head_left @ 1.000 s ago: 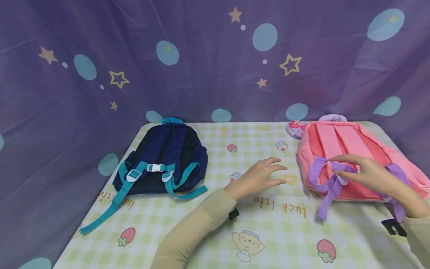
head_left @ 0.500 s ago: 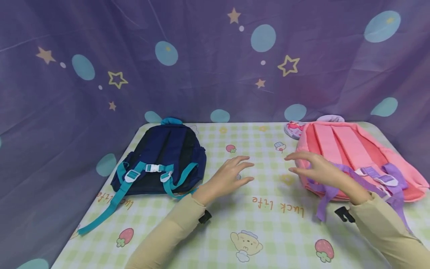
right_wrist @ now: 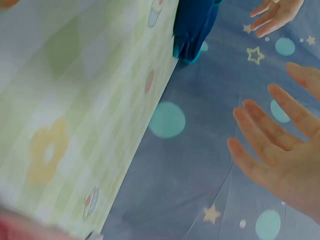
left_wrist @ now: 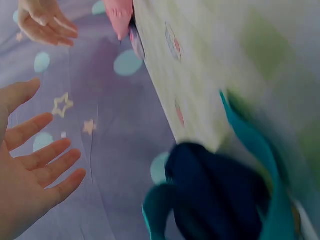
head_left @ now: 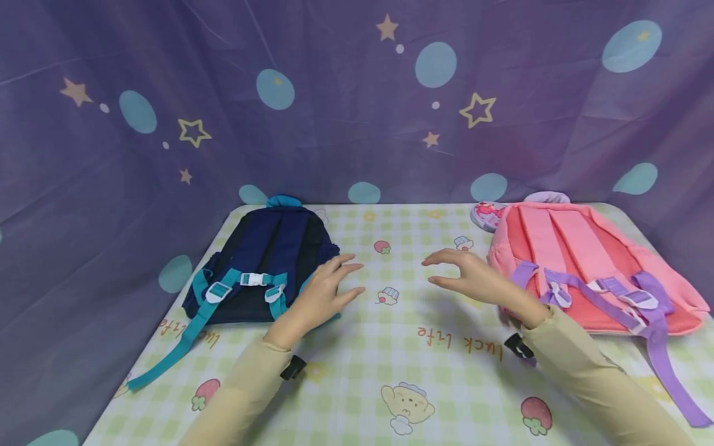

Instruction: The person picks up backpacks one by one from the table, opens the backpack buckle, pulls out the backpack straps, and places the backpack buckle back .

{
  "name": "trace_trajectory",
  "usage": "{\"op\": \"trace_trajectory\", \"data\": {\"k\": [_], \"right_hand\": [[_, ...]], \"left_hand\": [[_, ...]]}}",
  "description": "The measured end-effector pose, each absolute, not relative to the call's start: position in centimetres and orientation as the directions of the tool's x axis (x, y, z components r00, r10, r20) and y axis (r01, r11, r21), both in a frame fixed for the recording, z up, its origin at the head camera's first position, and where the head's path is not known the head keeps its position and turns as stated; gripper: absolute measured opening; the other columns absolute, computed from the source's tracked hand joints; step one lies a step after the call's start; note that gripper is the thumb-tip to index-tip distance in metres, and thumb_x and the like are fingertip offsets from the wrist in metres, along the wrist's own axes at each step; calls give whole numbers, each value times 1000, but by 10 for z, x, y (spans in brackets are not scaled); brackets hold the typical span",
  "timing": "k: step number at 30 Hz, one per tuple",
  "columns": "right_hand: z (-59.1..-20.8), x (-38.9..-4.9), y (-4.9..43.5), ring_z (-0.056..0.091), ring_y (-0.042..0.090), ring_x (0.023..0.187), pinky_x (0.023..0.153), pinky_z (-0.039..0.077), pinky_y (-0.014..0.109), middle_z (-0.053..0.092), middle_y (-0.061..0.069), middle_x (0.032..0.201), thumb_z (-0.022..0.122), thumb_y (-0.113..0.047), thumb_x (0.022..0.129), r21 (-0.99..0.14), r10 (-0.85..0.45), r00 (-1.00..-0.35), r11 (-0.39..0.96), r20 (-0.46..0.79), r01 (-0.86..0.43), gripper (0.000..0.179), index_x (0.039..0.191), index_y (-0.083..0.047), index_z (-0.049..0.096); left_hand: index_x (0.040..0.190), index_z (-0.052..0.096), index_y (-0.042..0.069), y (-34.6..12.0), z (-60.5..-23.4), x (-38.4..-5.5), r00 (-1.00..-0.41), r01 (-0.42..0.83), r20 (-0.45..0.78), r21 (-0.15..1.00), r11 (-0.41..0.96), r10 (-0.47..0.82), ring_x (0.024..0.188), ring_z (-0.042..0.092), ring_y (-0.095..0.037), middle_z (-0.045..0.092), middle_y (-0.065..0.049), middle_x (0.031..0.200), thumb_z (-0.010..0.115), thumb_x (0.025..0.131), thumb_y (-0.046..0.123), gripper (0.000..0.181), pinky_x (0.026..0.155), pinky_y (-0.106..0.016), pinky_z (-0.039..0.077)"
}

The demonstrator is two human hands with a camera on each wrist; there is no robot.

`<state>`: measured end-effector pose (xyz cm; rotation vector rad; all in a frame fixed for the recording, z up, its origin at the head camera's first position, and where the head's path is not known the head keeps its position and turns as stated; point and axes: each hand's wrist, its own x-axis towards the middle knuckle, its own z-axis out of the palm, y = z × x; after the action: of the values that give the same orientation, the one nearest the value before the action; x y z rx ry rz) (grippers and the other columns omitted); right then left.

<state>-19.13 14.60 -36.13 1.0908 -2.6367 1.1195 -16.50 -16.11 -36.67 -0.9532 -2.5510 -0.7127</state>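
A navy backpack (head_left: pixel 268 241) with teal straps lies at the left of the table, back panel up. Its white buckle (head_left: pixel 254 280) joins the teal straps across the middle. My left hand (head_left: pixel 318 300) hovers at the backpack's right edge, overlapping it in the head view, fingers spread and holding nothing. At the right lies a pink backpack (head_left: pixel 569 241) with purple straps (head_left: pixel 586 294), also back panel up. My right hand (head_left: pixel 474 277) is raised just left of it, fingers relaxed and nothing in them. In the left wrist view a teal strap (left_wrist: pixel 265 155) hangs below the left palm.
A light green checkered cloth (head_left: pixel 357 347) with printed strawberries and cupcakes covers the table. Behind it hangs a purple curtain (head_left: pixel 334 148) with stars and dots. A small pink-and-grey patterned item (head_left: pixel 487 215) sits beside the pink backpack's top left.
My right hand has let go of the purple strap and moved left, away from the pink backpack. My left hand has also moved left, to the navy backpack's edge.
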Motion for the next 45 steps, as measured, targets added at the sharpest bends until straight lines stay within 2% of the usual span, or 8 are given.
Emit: {"op": "trace_trajectory", "data": {"k": [3, 12, 17, 22, 30, 41, 45], "right_hand": [[-362, -193, 133, 60, 33, 113, 98, 44, 50, 67, 13, 115, 69, -8, 90, -633, -591, -741, 450, 318, -630, 25, 114, 0, 68], [-367, -200, 93, 57, 33, 117, 100, 44, 47, 64, 16, 120, 68, -8, 91, -695, -636, -720, 384, 278, -608, 29, 118, 2, 66], [-371, -202, 73, 54, 34, 121, 102, 42, 47, 61, 17, 125, 67, -9, 92, -720, -648, -718, 369, 253, -587, 31, 121, 2, 64], [-377, -204, 53, 52, 35, 122, 103, 41, 48, 59, 18, 128, 66, -11, 93, -741, -657, -717, 359, 231, -568, 35, 124, 3, 62], [-385, -206, 27, 53, 37, 118, 101, 43, 48, 56, 21, 130, 65, -12, 94, -772, -656, -724, 340, 213, -536, 38, 128, 4, 59], [-401, -216, -4, 50, 46, 122, 101, 44, 48, 46, 25, 142, 63, -8, 93, -880, -657, -741, 261, 139, -397, 47, 136, 7, 50], [-406, -217, -15, 48, 49, 123, 101, 43, 48, 42, 27, 144, 64, -7, 92, -909, -641, -756, 226, 134, -352, 50, 138, 8, 48]], "left_hand": [[121, 63, -4, -176, -365, -164, -738, 657, 476, 346, 670, 478, 118, 53, -43, 53, -25, 129, 76, 84, 10, 41, 96, -58, 41], [126, 60, -4, -216, -361, -154, -835, 522, 434, 431, 736, 339, 123, 48, -44, 48, -25, 136, 75, 86, 9, 45, 98, -62, 38], [126, 59, -6, -237, -360, -150, -865, 457, 425, 453, 766, 266, 124, 44, -49, 45, -28, 137, 73, 87, 5, 44, 95, -62, 41], [129, 56, -8, -257, -358, -146, -894, 388, 398, 462, 797, 204, 126, 40, -51, 41, -30, 140, 71, 88, 4, 45, 95, -64, 39], [129, 54, -11, -287, -358, -140, -905, 329, 403, 456, 827, 138, 126, 36, -54, 39, -33, 139, 70, 89, 3, 45, 97, -69, 31], [126, 55, -10, -328, -365, -136, -915, 249, 396, 407, 879, 76, 124, 33, -58, 37, -36, 137, 72, 86, 4, 46, 94, -71, 31], [127, 53, -9, -338, -366, -135, -935, 191, 351, 405, 894, 41, 124, 32, -59, 34, -37, 138, 72, 88, 10, 46, 94, -72, 29]]}}
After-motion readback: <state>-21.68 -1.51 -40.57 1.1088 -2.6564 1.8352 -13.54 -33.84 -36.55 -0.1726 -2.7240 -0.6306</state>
